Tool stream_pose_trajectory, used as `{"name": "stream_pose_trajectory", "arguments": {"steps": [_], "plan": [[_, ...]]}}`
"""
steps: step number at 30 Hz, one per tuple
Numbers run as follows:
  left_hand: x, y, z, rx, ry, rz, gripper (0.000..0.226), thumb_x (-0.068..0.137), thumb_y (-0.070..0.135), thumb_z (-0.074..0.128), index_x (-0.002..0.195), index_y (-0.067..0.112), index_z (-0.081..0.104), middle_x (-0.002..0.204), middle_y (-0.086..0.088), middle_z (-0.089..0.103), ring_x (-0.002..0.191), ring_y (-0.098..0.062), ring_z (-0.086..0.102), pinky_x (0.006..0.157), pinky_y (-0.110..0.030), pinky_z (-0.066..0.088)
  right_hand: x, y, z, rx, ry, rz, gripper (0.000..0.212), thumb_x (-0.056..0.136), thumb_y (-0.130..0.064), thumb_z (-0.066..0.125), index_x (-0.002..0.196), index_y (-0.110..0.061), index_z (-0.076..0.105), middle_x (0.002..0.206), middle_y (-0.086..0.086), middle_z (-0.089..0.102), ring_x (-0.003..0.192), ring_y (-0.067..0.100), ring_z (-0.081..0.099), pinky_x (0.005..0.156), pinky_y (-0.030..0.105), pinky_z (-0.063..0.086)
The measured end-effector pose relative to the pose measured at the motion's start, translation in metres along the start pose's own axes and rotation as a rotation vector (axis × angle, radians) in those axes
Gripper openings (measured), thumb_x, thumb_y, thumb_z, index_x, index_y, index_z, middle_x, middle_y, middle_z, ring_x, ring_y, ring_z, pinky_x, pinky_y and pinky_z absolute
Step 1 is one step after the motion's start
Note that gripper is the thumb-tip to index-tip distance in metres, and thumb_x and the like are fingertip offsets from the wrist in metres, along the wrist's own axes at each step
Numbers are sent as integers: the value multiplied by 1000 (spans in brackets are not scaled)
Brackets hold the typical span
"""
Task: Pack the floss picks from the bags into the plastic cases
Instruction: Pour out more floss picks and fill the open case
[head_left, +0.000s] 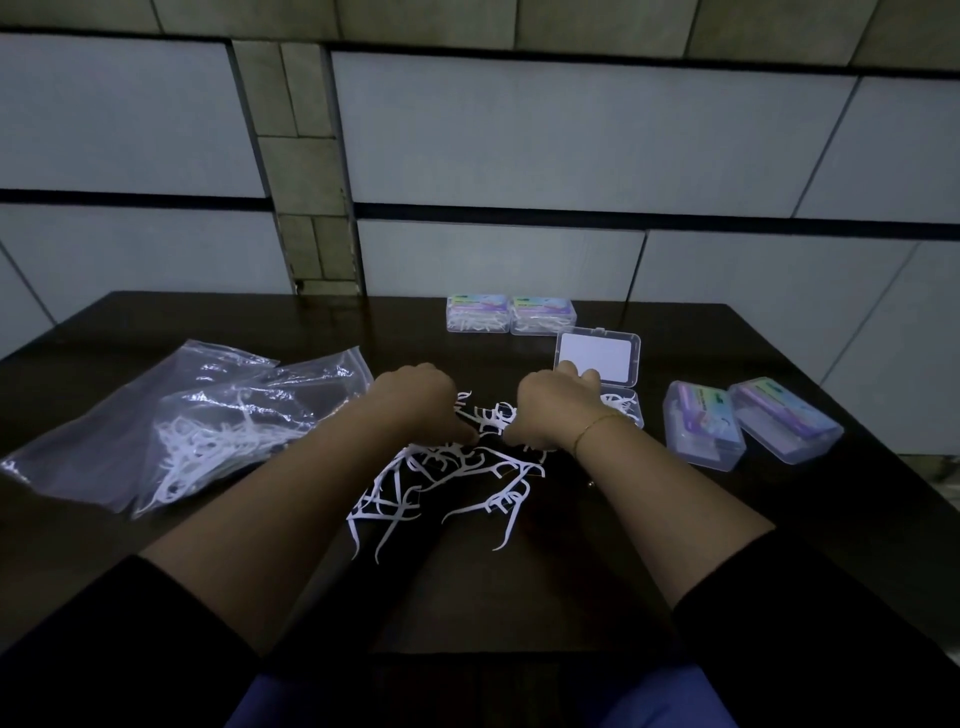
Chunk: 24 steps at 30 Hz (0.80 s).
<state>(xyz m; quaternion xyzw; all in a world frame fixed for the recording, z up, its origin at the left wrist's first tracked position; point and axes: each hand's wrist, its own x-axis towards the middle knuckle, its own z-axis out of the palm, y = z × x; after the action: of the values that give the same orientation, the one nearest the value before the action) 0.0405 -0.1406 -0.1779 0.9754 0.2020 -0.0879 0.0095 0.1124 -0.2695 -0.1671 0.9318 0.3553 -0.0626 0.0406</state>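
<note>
Floss picks (457, 478) lie scattered, long axes pointing every way.

Both forearms reach from the lower corners of the frame toward its centre, bare from rolled black sleeves. The left hand (415, 397) sits just left of centre, knuckles up, fingers curled downward. The right hand (553, 402) lies just right of centre, close beside it, fingers likewise curled under (a thin gold bracelet circles that wrist). What either hand grips is hidden.

Dim light. Dark wooden table (519, 597) against wall of pale panels (545, 130), tiled column (306, 171) between panels.
</note>
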Motion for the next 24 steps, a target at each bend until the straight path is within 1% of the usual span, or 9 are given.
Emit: {"name": "stream_pose_trajectory", "arguments": {"steps": [6, 10, 12, 14, 16, 19, 20, 22, 24], "plan": [[4, -4, -4, -49, 6, -21, 51, 87, 51, 55, 123, 16, 59, 121, -6, 57, 105, -20, 56, 84, -31, 49, -1, 17, -13, 202, -9, 5, 27, 86, -41, 60, 89, -16, 51, 99, 6, 48, 111, 26, 42, 91, 40, 32], [14, -7, -4, -35, 15, -49, 35, 93, 38, 49, 117, 17, 62, 110, -3, 61, 94, -17, 59, 78, -31, 52, 2, 36, -28, 270, -49, -70, 26, 85, -37, 61, 84, -11, 60, 84, 6, 54, 90, 25, 53, 76, 34, 41], [17, -7, -4, -33, 21, -69, 30, 93, 34, 50, 112, 18, 64, 103, -1, 63, 89, -16, 59, 74, -29, 52, -2, 43, -39, 215, -62, -113, 30, 89, -34, 58, 91, -5, 65, 88, 9, 55, 85, 23, 52, 68, 30, 38], [19, -6, -4, -29, 19, -80, 26, 92, 33, 52, 107, 17, 65, 96, 0, 64, 84, -15, 60, 73, -29, 52, -6, 50, -48, 166, -70, -120, 34, 92, -32, 56, 102, -2, 66, 95, 12, 56, 86, 22, 51, 65, 29, 37], [20, -4, -4, -24, 11, -83, 25, 91, 35, 54, 103, 16, 66, 91, 0, 64, 83, -16, 60, 75, -31, 53, -2, 60, -53, 103, -75, -114, 31, 92, -32, 57, 101, -4, 66, 96, 11, 56, 88, 23, 50, 67, 29, 38], [23, -2, -4, -43, -1, -94, 24, 90, 35, 56, 100, 16, 66, 90, 0, 64, 83, -16, 61, 78, -33, 54, 7, 75, -51, 43, -72, -62, 28, 87, -39, 61, 75, -15, 55, 90, 6, 50, 90, 23, 45, 81, 35, 38], [23, -2, -5, -62, -2, -100, 24, 89, 35, 58, 100, 16, 67, 90, 0, 64, 84, -16, 61, 79, -33, 54, 9, 78, -50, 4, -66, -50, 28, 86, -41, 61, 74, -18, 51, 91, 4, 48, 93, 22, 42, 84, 37, 36], [25, -1, -6, -104, -8, -104, 25, 88, 35, 60, 102, 16, 68, 93, 0, 66, 86, -17, 61, 80, -34, 54, 10, 81, -47, -86, -58, -37, 23, 86, -42, 61, 85, -20, 56, 94, 2, 46, 102, 23, 39, 90, 41, 33], [26, -1, -6, -151, -32, -103, 27, 86, 34, 62, 104, 16, 68, 98, -1, 67, 90, -18, 62, 82, -35, 53, 12, 81, -44, -146, -72, -41, 26, 87, -42, 60, 99, -20, 60, 99, 3, 46, 111, 25, 38, 94, 42, 30]]}}
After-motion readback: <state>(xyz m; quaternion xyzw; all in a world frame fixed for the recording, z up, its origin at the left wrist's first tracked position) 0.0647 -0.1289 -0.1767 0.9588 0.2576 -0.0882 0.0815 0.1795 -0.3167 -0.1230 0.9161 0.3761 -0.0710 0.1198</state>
